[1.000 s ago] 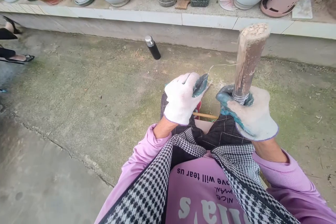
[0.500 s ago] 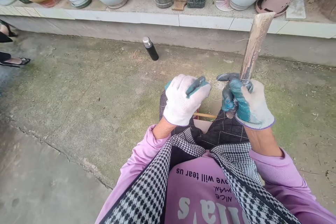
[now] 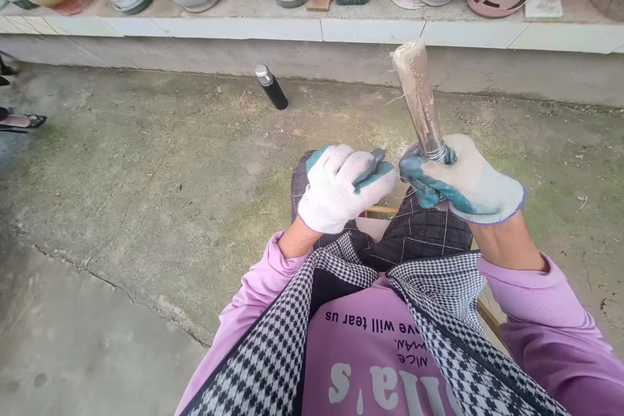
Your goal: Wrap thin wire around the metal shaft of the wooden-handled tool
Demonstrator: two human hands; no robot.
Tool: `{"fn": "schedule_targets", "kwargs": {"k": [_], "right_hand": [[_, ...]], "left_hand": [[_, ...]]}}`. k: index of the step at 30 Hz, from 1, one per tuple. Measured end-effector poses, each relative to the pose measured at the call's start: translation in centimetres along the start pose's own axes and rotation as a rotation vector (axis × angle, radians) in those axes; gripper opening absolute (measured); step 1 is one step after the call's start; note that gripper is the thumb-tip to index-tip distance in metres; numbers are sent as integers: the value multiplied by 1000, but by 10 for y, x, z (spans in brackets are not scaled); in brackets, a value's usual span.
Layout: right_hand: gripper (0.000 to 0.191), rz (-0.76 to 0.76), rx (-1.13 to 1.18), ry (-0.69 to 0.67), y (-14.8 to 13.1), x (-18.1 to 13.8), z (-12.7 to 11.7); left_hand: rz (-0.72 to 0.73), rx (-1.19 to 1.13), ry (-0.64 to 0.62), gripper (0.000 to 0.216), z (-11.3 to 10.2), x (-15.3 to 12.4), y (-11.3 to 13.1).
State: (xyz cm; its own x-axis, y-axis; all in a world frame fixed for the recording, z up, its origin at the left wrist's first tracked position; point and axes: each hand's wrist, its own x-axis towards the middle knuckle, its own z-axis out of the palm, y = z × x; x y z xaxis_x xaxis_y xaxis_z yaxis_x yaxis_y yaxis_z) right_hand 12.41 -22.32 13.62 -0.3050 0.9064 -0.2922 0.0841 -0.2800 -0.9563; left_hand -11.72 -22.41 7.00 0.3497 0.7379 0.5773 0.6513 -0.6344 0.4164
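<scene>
Both hands wear white knit gloves with teal palms. My right hand (image 3: 463,182) grips a worn wooden handle (image 3: 416,94) that stands up and leans left, just below a band of thin wire (image 3: 440,154) wound around it. My left hand (image 3: 344,185) is closed right beside it, thumb and fingers pinched together; whether it pinches the wire's end is too fine to tell. Both hands hover over my lap, above dark quilted trousers (image 3: 424,234).
A black flask with a silver cap (image 3: 272,86) lies on the mossy concrete ground (image 3: 146,162). A raised ledge (image 3: 273,26) behind carries several large pots. Another person's sandalled foot (image 3: 22,121) shows at the left edge. A thin wooden stick (image 3: 377,210) lies below my hands.
The wooden handle has swung from leaning right to leaning left. A loose wire strand stretched from my left hand before; it no longer shows. Both hands have stayed close together.
</scene>
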Motion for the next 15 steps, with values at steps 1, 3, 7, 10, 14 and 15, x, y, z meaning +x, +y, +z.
{"fn": "schedule_targets", "kwargs": {"k": [1,3,7,10,14,15], "right_hand": [[68,8,37,-42,6,1,2],[66,6,126,-70,17,2,5],[54,-93,168,155,31,0,4],[52,-265,120,398,33,-2,2],[46,-393,107,648,41,-2,2],[42,-405,108,684,44,-2,1]], "left_hand": [[0,7,-12,5,-1,0,0],[-2,27,-19,7,-1,-1,-2],[6,33,90,17,7,-6,-8],[-32,19,146,20,14,-5,-6],[-181,-145,28,20,9,4,12],[-236,-209,-4,18,6,7,17]]}}
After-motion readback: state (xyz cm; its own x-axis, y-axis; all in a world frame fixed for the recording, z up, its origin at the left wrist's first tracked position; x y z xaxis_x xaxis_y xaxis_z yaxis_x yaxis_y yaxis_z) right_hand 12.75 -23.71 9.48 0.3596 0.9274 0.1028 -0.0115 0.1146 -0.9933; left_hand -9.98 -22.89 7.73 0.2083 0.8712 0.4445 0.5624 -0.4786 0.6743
